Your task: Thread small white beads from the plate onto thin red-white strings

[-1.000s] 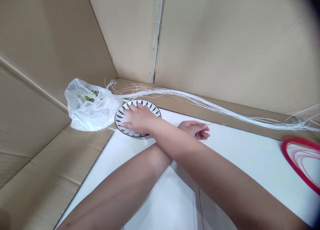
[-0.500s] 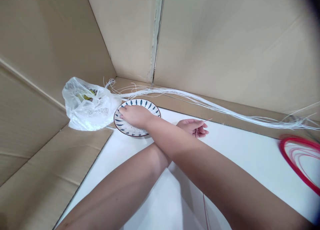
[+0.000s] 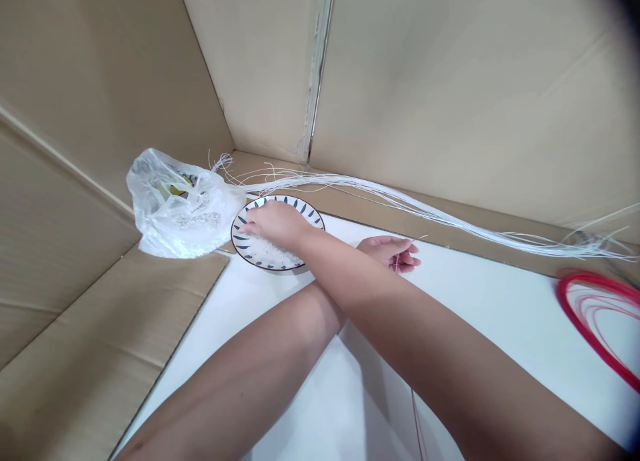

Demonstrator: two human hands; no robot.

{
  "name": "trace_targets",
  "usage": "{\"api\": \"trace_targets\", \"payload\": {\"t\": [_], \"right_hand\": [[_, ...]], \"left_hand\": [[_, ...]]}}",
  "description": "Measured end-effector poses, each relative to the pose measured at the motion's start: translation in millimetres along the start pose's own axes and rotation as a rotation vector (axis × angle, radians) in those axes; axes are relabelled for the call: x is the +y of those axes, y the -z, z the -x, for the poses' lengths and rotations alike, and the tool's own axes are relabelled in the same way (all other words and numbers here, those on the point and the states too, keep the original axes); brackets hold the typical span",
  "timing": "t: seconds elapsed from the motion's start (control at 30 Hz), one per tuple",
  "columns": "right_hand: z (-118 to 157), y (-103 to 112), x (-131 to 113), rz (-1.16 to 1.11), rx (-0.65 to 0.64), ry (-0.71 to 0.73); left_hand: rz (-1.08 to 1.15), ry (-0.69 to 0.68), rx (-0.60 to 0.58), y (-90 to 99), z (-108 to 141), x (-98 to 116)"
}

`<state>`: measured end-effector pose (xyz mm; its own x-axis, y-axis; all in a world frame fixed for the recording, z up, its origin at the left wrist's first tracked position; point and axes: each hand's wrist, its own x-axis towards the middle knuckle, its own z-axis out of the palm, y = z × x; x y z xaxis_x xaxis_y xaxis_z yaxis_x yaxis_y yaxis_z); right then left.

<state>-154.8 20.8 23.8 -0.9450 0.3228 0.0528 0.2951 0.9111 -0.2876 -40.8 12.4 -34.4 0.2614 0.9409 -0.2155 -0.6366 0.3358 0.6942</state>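
My arms are crossed, the right over the left. My right hand (image 3: 275, 222) is above a round white plate (image 3: 313, 219) with blue marks and a dark rim. Its fingers are drawn together, and what they hold, if anything, is too small to make out. Small whitish, clear beads (image 3: 267, 252) lie piled on the plate. Right of the plate, my left hand (image 3: 390, 253) is closed on a thin red cord (image 3: 419, 237), its tip sticking out past the fingers. Part of the left hand is hidden behind my right forearm. Thin red strands (image 3: 416, 421) also show below the arms.
A clear plastic bag (image 3: 185, 211) with beads and something yellow-green inside stands left of the plate. Behind lies a long bundle of white cords (image 3: 380, 191) along the cardboard wall (image 3: 450, 101). A coil of red cord (image 3: 580, 314) lies at the right on the white table (image 3: 480, 301).
My right hand has risen slightly from the beads, and more of the pile shows. My left hand keeps its hold on the red cord. The view has shifted slightly.
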Motion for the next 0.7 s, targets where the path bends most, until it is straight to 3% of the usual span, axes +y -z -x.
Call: {"api": "trace_targets", "payload": {"t": [0.7], "right_hand": [[1.9, 1.5, 5.9, -0.436, 0.203, -0.161]], "left_hand": [[0.020, -0.004, -0.027, 6.9, -7.3, -7.9]]}}
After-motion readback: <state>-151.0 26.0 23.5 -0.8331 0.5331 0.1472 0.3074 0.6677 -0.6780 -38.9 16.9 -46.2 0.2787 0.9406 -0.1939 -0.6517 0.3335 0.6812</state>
